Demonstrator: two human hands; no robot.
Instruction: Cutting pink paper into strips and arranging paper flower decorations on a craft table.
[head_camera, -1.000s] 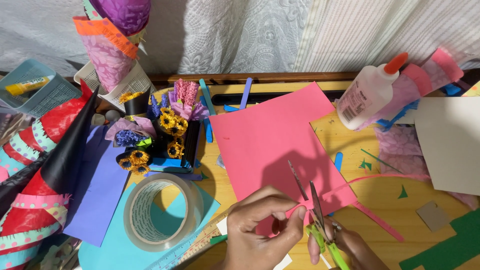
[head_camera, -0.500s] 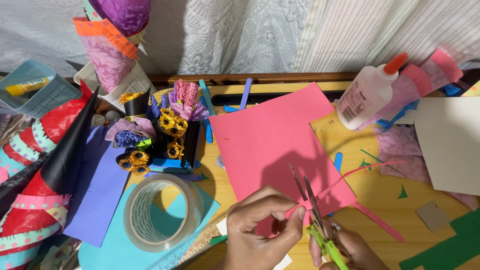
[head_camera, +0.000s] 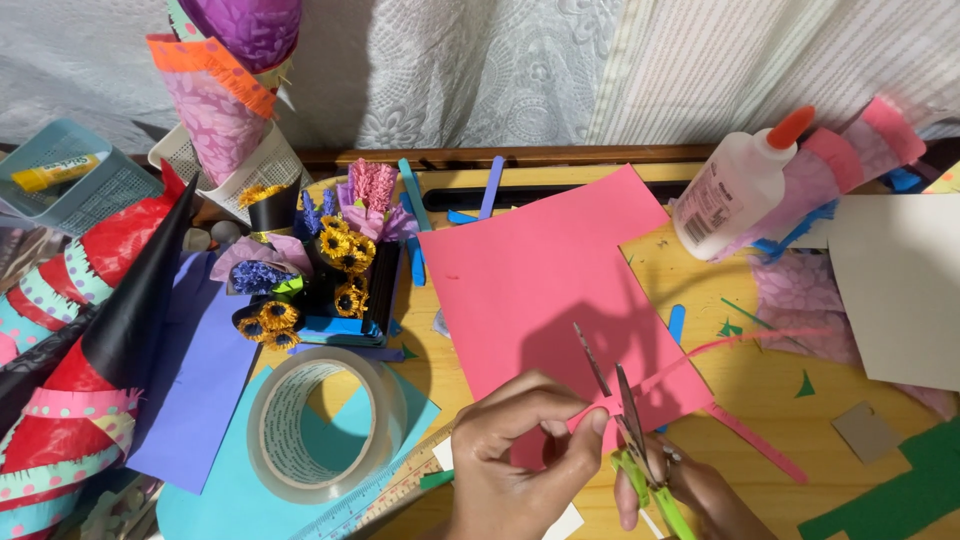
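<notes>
Pink paper sheet (head_camera: 545, 285), flat on the wooden table (head_camera: 770, 400) near its front edge, lower edge partly cut into thin strips; one strip (head_camera: 745, 345) trails rightward. Left hand (head_camera: 525, 455), palm down, pinches the sheet's lower edge between thumb and fingertips. Right hand (head_camera: 690, 490) grips the green-handled scissors (head_camera: 625, 420), blades slightly parted over the edge. Tape roll (head_camera: 320, 420) lies to the left.

White, orange-capped glue bottle (head_camera: 738, 192) at far right
</notes>
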